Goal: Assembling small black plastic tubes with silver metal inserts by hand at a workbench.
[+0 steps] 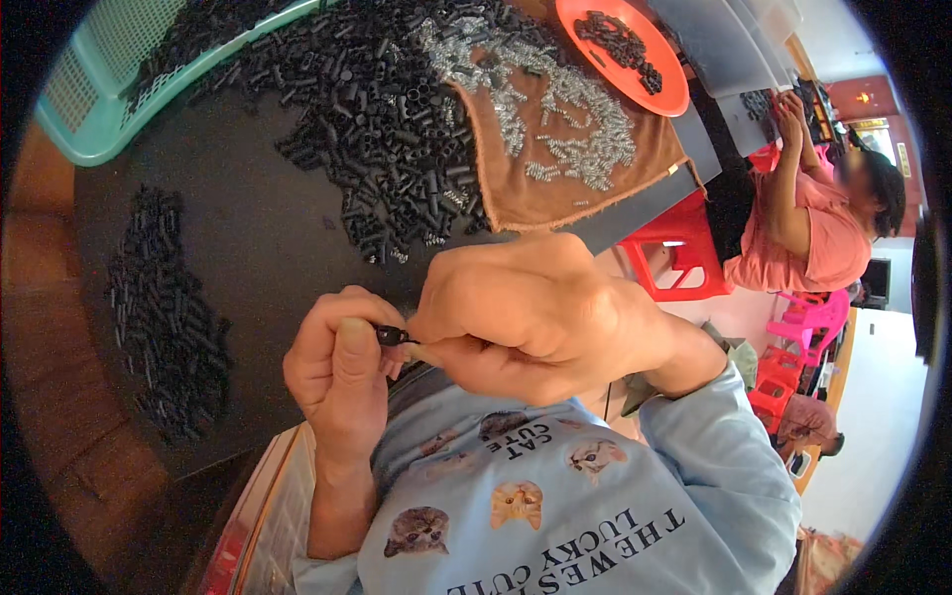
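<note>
**Dark worktop full of tiny parts, one of them between my hands**

So the worktop (288, 223) is busy. A big heap of black tubular parts (397, 139) runs across the top of the frame, and a smaller black pile (164, 317) sits off at the left. Upper middle there's a brown cloth (516, 203) with loose silver springs (590, 149) strewn over it, and an orange plate (617, 81) of black bits just beyond. The rim of a green basket (84, 149) pokes in at upper left. Over at the right edge, a person in a pink top (803, 233) sits by a red stool (684, 223).

The piece that matters is the small black part (390, 335), a bit left of centre in the frame. My left hand (342, 382) has it pinched, thumb on top. My right hand (535, 317) is curled in tight right beside the part's near end; my knuckles block the view, so I can't tell whether those fingers grip anything.

My two cents: let the left thumb hold the part firm and do the fine moves with the right fingertips, in line with the part. Go gently, since something this small could pop loose. Tilting the right wrist away should help me see the end.
</note>
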Tool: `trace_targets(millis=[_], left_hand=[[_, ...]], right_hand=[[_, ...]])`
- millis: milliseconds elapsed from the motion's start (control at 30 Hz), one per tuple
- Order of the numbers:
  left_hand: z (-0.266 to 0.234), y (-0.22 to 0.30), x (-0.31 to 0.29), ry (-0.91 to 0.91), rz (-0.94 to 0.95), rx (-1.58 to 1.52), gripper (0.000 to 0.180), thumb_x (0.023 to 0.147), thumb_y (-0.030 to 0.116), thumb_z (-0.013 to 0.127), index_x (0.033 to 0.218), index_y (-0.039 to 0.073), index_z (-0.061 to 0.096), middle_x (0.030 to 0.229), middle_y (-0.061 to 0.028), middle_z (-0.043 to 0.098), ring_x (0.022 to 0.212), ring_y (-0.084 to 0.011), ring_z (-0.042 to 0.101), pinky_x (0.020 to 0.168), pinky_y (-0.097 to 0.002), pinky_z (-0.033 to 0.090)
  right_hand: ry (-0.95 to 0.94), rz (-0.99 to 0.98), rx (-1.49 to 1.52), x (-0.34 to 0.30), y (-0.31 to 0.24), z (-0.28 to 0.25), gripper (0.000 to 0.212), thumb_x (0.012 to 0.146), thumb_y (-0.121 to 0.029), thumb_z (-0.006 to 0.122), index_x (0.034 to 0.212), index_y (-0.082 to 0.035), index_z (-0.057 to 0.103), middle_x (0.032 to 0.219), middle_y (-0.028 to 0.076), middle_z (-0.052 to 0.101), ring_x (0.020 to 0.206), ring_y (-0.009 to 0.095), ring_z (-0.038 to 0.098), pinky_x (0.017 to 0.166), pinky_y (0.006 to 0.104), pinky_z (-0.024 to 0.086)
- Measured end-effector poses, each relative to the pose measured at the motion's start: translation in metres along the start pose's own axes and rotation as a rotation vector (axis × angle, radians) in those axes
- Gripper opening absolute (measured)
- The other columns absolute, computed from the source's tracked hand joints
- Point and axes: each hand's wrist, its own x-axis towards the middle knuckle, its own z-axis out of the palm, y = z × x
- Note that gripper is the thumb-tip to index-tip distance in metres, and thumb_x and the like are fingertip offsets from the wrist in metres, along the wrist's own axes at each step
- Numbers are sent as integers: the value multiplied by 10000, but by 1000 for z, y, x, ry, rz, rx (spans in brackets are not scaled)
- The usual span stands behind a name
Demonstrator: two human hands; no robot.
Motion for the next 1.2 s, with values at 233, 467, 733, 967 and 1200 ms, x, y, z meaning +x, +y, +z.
trace_targets(millis=[233, 467, 733, 967, 1200], left_hand=[[-1, -1, -1, -29, 64, 240, 344, 978, 330, 573, 919, -9, 598, 803, -57, 584, 579, -55, 486, 518, -192, 374], [-1, 2, -3, 13, -37, 55, 422, 916, 411, 644, 911, -8, 598, 797, -55, 601, 573, -46, 493, 506, -178, 372], [-3, 1, -2, 124, -13, 76, 474, 914, 454, 621, 745, 16, 555, 568, -58, 502, 500, -105, 468, 455, -233, 363], [4, 5, 5, 0, -35, -125, 526, 996, 482, 446, 699, 47, 460, 521, -44, 424, 458, -110, 391, 430, -255, 309], [3, 6, 6, 32, -84, -65, 530, 1016, 492, 376, 721, 56, 441, 497, -31, 386, 411, -94, 318, 386, -246, 247]], right_hand=[[9, 52, 1, -8, -5, 3, 135, 756, 89, 652, 854, 15, 596, 776, 123, 621, 643, 271, 628, 536, 336, 485], [-159, 120, 93, 8, -1, -10, 332, 783, -31, 706, 1096, 27, 609, 821, 99, 589, 619, 276, 597, 540, 357, 484], [-93, -125, -196, 9, 12, 9, 325, 729, -196, 701, 961, 2, 588, 727, 100, 498, 539, 303, 558, 435, 404, 452], [118, -150, -191, 2, 15, 8, 240, 666, -116, 700, 705, -38, 476, 631, 81, 432, 480, 268, 493, 395, 367, 402], [140, -140, -290, -8, 26, 0, 288, 668, -113, 707, 664, -46, 427, 607, 83, 390, 454, 267, 449, 387, 364, 378]])
